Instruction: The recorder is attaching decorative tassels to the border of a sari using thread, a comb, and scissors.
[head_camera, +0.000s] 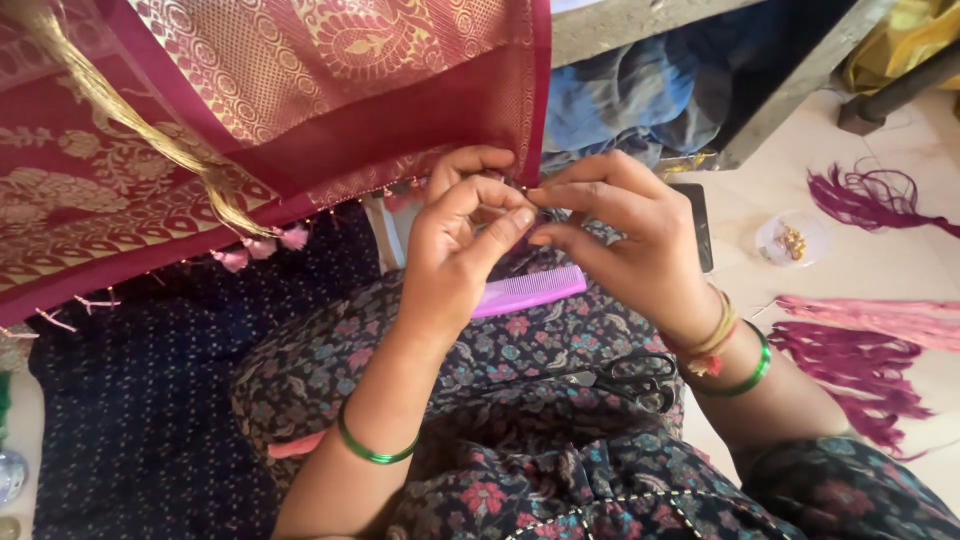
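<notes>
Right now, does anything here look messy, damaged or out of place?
Nothing looks damaged. Loose maroon thread bundles lie on the floor, and scissors and a pink comb rest loosely on the lap, while both hands work at the maroon cloth's edge.

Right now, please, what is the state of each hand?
Left hand: fingers pinched shut at the sari edge.
Right hand: fingers pinched shut there too; what they grip is hidden.

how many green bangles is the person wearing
2: one green bangle on the left forearm, above the lap, and one green bangle on the right wrist, beside some gold and red bands. More could be hidden under the sleeves or out of frame.
</notes>
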